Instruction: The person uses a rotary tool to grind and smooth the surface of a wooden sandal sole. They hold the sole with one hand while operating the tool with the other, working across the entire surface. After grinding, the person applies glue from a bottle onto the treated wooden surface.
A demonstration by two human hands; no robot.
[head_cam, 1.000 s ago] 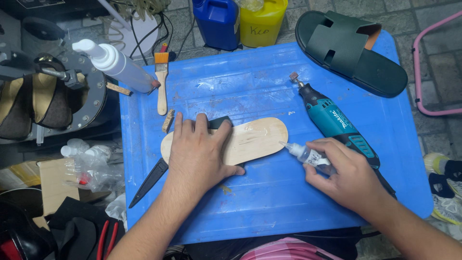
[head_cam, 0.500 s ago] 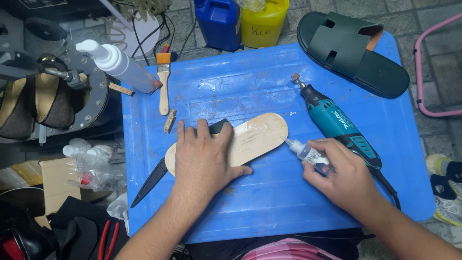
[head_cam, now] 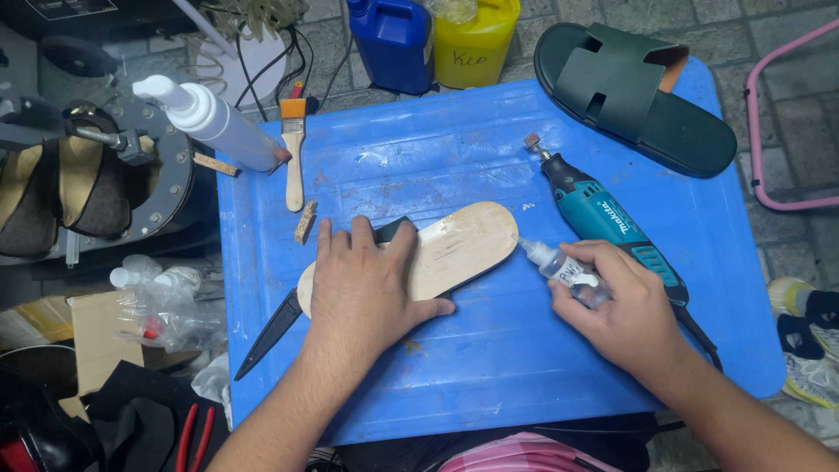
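insole point(head_cam: 463, 245) on table point(head_cam: 524, 367) centre | rotary tool point(head_cam: 603, 218) right | brush point(head_cam: 294, 153) left | sandal point(head_cam: 638, 96) behind

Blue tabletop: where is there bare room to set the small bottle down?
Bare blue table in front of both hands; also between paintbrush and rotary tool. Crowded around the insole under the left hand; right hand holds the bottle.

Pale, matt wooden-looking insole point(head_cam: 454, 249) on scuffed, glossy blue plastic tabletop point(head_cam: 489, 367); translucent plastic squeeze bottle point(head_cam: 559, 267).
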